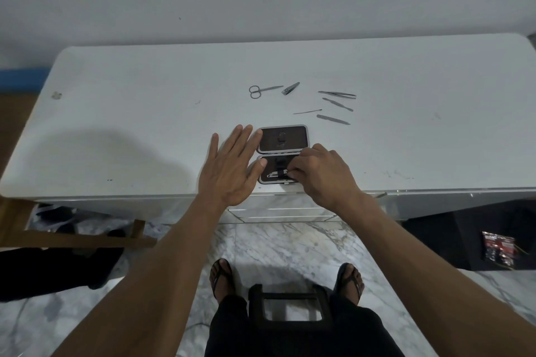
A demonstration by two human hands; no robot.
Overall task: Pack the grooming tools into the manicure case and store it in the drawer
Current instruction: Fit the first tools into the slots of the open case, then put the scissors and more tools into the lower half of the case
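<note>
- Case (284, 139) lies open at the table's (116, 124) near edge.
- Left hand (229, 171) spread flat, fingertips touching the case.
- Right hand (322, 174) pinches a clipper (277, 174) (lower half).
- Scissors (262, 90) lie well beyond.

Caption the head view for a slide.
Right hand tucks a metal tool into the open manicure case, left hand steadying it; six tools wait behind.

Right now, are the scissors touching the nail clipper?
Apart. The head view shows bare white tabletop between the tip of the scissors and the nail clipper lying just right of them.
</note>
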